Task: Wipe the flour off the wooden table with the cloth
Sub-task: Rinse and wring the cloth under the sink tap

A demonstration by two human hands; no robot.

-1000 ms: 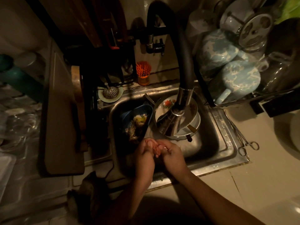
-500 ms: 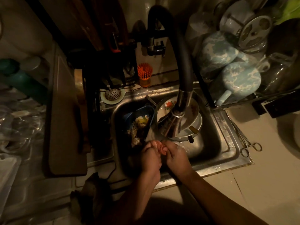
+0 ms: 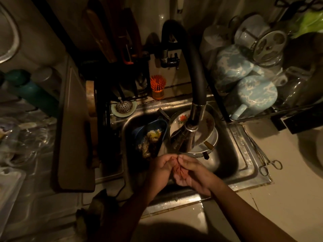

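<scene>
Dimly lit. Both grips meet over dented stainless sink, below chrome spout of matte black faucet. Right grip cupped palm-up, fingers relaxed. Left grip has fingers curled over right fingers; cannot tell if anything is pinched between. Crumpled cloth, dark, limp, lumpy, lies at 7 o'clock from sink on tiled table, apart from both grips; colour too dim to tell. In basin: round floral plates at 12 o'clock of grips, blue bowl of scraps at 10. Thin steel forceps at 3.
</scene>
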